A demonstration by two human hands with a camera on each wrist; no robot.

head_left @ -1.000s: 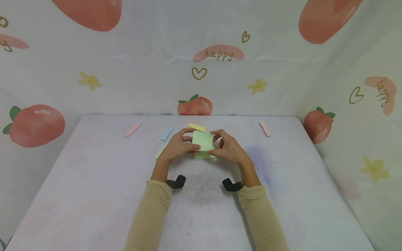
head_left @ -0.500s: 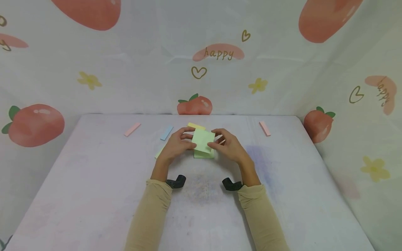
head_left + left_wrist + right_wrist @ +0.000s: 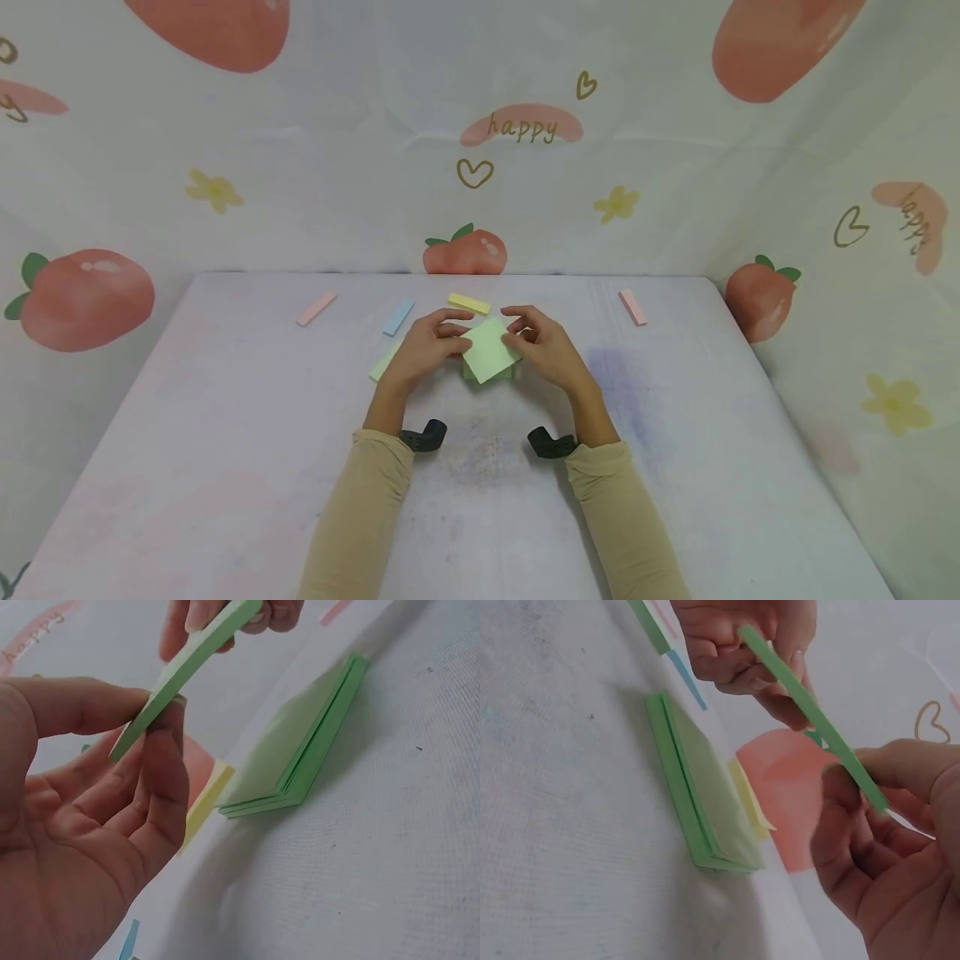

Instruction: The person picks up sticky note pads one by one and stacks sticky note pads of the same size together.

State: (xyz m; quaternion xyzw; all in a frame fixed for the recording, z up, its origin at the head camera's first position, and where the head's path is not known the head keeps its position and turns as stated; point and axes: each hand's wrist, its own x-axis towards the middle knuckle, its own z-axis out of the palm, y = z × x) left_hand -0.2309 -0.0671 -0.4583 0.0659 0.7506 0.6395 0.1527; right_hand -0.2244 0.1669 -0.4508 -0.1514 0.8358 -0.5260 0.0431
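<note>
A thin pad of square light green notes [image 3: 489, 350] is held up between both hands, turned like a diamond in the head view. The left hand [image 3: 424, 350] pinches its left corner between thumb and fingers. At the opposite corner, the right hand [image 3: 551, 350] pinches it the same way. Both wrist views show the raised pad [image 3: 187, 667] [image 3: 817, 724] edge-on. Beneath it, apart from it, a thicker stack of green notes [image 3: 292, 742] [image 3: 697, 787] lies on the table, with a split visible between its layers.
Behind the hands lies a yellow strip [image 3: 469, 302]. A blue strip [image 3: 398, 318] and a pale green strip [image 3: 384, 364] are left of the left hand. One pink strip [image 3: 317, 309] lies far left, another pink strip [image 3: 632, 307] at the right. A patterned cloth hangs behind.
The raised green pad has been turned in the fingers from nearly square-on to a diamond. Both hands have stayed nearly in place, their grips shifted to its corners.
</note>
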